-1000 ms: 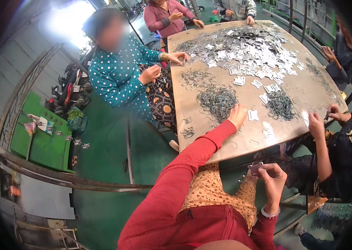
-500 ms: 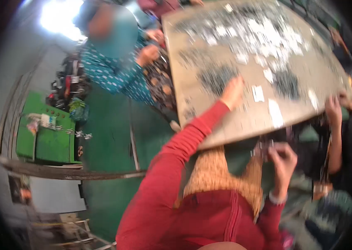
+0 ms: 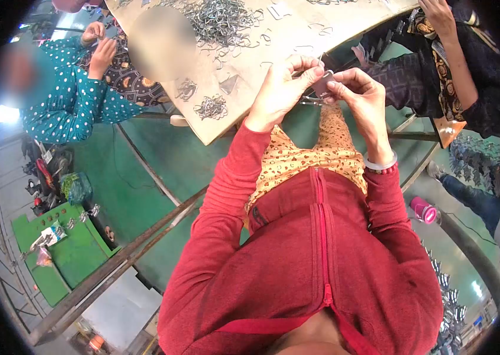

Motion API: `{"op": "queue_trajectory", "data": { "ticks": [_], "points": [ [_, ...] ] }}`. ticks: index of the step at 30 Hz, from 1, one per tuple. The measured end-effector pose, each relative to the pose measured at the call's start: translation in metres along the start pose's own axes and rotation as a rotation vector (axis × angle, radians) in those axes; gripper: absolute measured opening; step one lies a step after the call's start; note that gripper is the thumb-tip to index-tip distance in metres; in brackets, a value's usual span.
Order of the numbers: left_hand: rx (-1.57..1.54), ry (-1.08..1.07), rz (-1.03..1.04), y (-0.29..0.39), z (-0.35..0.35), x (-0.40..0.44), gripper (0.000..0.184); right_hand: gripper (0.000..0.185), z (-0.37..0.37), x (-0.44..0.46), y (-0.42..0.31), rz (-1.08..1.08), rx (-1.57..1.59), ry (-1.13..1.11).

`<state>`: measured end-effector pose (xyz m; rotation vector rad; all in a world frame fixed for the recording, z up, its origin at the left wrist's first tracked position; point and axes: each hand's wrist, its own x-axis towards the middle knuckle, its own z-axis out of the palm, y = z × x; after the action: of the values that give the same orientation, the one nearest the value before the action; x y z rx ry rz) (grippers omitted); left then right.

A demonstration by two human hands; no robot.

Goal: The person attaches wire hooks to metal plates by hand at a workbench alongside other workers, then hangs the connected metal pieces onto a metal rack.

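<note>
My left hand (image 3: 285,89) and my right hand (image 3: 361,97) meet just off the table's near edge, above my lap. Between them is a small flat grey metal plate (image 3: 323,87), gripped by the right thumb and fingers. Thumb and forefinger of the left hand pinch a thin wire piece at the plate's upper end; its full shape is hidden by the fingers. Beyond, a heap of bent wire loops (image 3: 220,21) lies on the table (image 3: 241,62), with a smaller pile of loops (image 3: 211,107) near the corner.
A co-worker in a dotted teal sleeve (image 3: 90,92) sits at the left, hands raised. Another person's arm (image 3: 460,74) shows at the right. A green bench (image 3: 57,260) stands at lower left, and a pink container (image 3: 423,210) is on the floor at the right.
My left hand has come back from the wire pile on the table to meet my right hand at the metal plate. The camera view has turned and steadied.
</note>
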<state>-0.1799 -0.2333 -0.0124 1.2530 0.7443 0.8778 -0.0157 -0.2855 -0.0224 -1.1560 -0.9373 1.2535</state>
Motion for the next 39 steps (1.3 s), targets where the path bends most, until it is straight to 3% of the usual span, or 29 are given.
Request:
{"op": "queue_trajectory", "data": {
  "ticks": [3, 7, 9, 11, 12, 15, 18, 20, 22, 28, 32, 33, 35, 39],
  "points": [
    [0.053, 0.038, 0.004, -0.007, 0.002, 0.001, 0.025, 0.007, 0.002, -0.002, 0.007, -0.029, -0.004, -0.006],
    [0.159, 0.158, 0.037, -0.01, 0.012, -0.004, 0.019, 0.008, 0.01, -0.006, 0.001, -0.098, -0.258, 0.057],
    [0.137, 0.222, 0.134, -0.02, 0.019, -0.008, 0.012, 0.009, 0.013, -0.007, 0.002, -0.3, -0.479, 0.043],
    [0.16, 0.314, 0.197, -0.017, 0.026, -0.016, 0.007, 0.011, 0.01, -0.008, -0.007, -0.2, -0.434, -0.029],
    [0.227, 0.325, 0.246, -0.016, 0.025, -0.019, 0.006, 0.011, 0.001, -0.002, -0.009, -0.29, -0.441, -0.087],
    [0.309, 0.31, 0.333, -0.01, 0.024, -0.024, 0.007, 0.015, -0.015, 0.023, -0.022, -0.103, -0.365, 0.048],
    [0.432, 0.249, 0.453, -0.005, 0.02, -0.025, 0.008, 0.029, -0.005, 0.083, -0.025, -0.098, -0.708, 0.044],
    [0.453, 0.24, 0.475, -0.009, 0.018, -0.026, 0.008, 0.04, 0.014, 0.137, 0.003, -0.271, -0.95, 0.071],
    [0.468, 0.242, 0.473, -0.009, 0.016, -0.027, 0.008, 0.048, 0.032, 0.182, 0.037, -0.516, -1.416, 0.108],
    [0.346, 0.356, 0.362, -0.006, 0.012, -0.034, 0.012, 0.042, 0.065, 0.221, 0.07, -0.838, -1.323, 0.209],
    [0.196, 0.361, 0.35, -0.01, 0.01, -0.031, 0.008, 0.029, 0.054, 0.192, 0.057, -0.495, -0.735, -0.081],
    [0.215, 0.34, 0.364, -0.01, 0.008, -0.031, 0.006, 0.029, 0.049, 0.174, 0.038, -0.094, -0.422, -0.194],
    [0.173, 0.289, 0.271, -0.015, 0.004, -0.033, 0.011, 0.033, 0.035, 0.138, 0.012, 0.01, -0.205, -0.313],
    [0.04, 0.248, 0.303, -0.025, 0.001, -0.026, 0.006, 0.034, 0.016, 0.092, -0.02, 0.053, -0.154, -0.349]
  ]
}}
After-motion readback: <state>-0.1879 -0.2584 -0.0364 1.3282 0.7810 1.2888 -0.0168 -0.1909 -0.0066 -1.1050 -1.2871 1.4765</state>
